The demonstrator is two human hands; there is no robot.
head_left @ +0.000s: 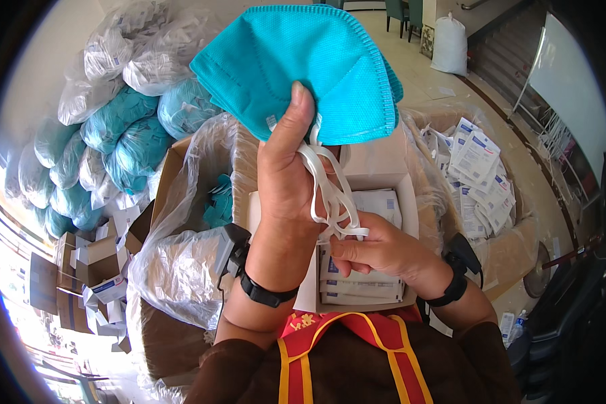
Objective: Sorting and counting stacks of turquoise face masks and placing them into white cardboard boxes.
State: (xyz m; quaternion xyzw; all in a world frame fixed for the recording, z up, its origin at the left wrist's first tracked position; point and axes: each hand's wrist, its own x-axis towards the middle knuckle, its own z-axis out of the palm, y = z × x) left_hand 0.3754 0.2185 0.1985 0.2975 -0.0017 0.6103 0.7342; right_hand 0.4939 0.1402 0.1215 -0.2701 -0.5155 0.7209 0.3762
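My left hand [281,165] is raised in the middle, closed around a small stack of folded teal face masks [343,74], thumb pressed on the near side. White elastic ear loops [340,198] hang from the masks past my palm. Lower and to the right, my right hand [394,252] pinches the bottom of these loops between thumb and fingers. Beneath both hands stands an open white carton [407,192], with flat printed packets [360,296] lying inside. My forearms partly cover the carton.
At left, a large plastic-lined box [175,182] holds more teal masks [219,202]. Another lined box [518,249] at right contains white packets [478,161]. Stuffed clear bags [128,148] are piled far left above emptied cartons [101,262]. A white sack [449,47] stands farther back.
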